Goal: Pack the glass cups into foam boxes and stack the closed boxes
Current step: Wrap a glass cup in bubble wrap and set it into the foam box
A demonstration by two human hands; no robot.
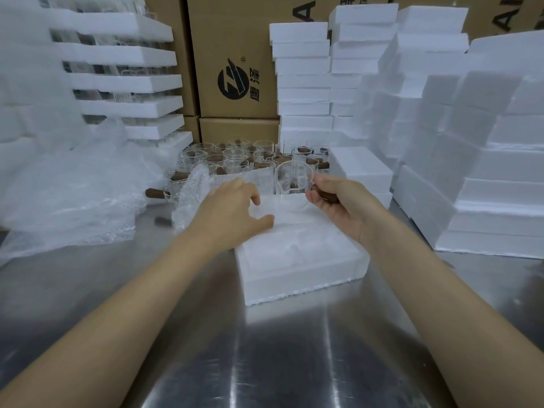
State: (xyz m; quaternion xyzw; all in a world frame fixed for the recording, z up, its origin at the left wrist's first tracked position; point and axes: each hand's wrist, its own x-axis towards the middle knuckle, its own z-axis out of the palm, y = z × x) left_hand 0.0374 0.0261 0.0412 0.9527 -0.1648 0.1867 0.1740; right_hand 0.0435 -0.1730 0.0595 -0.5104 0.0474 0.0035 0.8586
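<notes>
On the brushed steel table (265,348), flanked on the right by tall stacks of closed white foam boxes (441,128) and backed by brown cardboard cartons (235,30), the step in hand looks like seating one cup in its cavity. Crumpled clear bubble wrap (73,195) lies at the left, just beside the work. The open white foam box (303,272) sits square in the middle, its moulded recess facing up, with the waiting group of clear glass cups with brown wooden handles (235,157) behind it. The right hand (335,201) grips one clear glass cup (294,178) by its brown wooden handle (322,194), holding it upright above the box's far edge, not yet in the recess. The left hand (232,213) arches over the box's far left corner; whether it pinches the rim or merely rests there cannot be told. To do this well, I would keep that corner braced so the light foam does not slide, line the handle up with its slot before lowering, and set the glass down straight – no forcing, since foam crumbles and glass chips. As for writing, a carton bears a round black logo (232,81) with a small ® mark and Chinese characters beside it, too soft to read; large black letters on the upper cartons are cut off – only an "A" is plain.
</notes>
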